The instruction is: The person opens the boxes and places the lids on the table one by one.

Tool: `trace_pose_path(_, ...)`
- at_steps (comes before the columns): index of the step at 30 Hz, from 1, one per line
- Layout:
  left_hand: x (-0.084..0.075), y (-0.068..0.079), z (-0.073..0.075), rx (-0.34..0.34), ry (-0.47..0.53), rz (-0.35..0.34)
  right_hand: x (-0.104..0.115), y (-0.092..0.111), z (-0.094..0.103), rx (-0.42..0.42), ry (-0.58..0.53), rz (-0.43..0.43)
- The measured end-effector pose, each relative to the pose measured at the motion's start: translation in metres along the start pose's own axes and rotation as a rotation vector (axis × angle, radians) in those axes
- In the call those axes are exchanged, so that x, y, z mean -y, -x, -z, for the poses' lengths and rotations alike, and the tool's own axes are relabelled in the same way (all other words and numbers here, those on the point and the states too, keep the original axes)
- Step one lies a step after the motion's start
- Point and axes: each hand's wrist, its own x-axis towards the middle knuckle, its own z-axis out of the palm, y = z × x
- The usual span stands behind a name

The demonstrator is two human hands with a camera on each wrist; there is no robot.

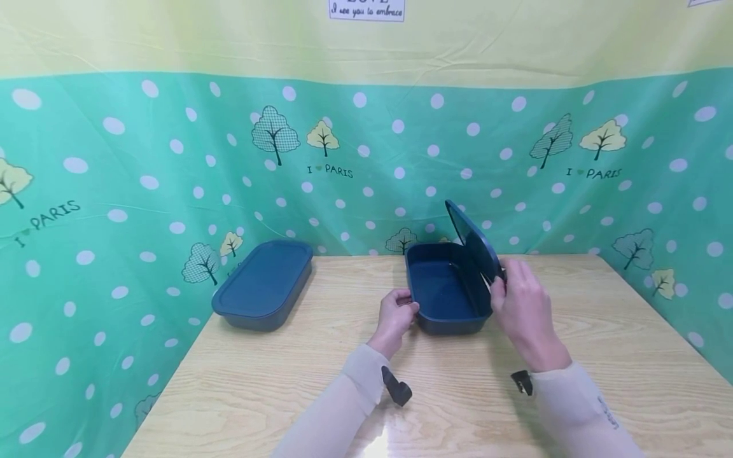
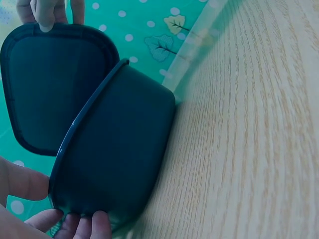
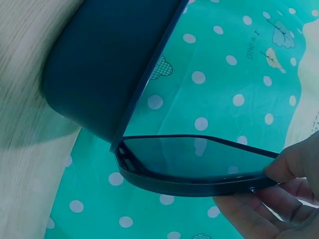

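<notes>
Holds one uncovered navy lunch box (image 1: 442, 289) on the wooden table (image 1: 335, 318) with the left hand (image 1: 395, 321), one tilted lid (image 1: 476, 245) with the right hand (image 1: 525, 312) — well right of one lidded lunch box (image 1: 266, 280).

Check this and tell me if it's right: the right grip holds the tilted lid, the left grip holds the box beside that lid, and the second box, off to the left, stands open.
One thing is wrong: the head view shows the second box closed. The right grip does hold the tilted lid, the left grip the box beside it.
</notes>
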Motion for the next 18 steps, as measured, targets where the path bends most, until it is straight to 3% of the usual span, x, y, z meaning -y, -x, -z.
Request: trace_pose_path(18, -0.001, 0.0, 0.0, -0.001, 0.011, 0.014, -0.011, -0.005, 0.007, -0.058, -0.081, -0.084)
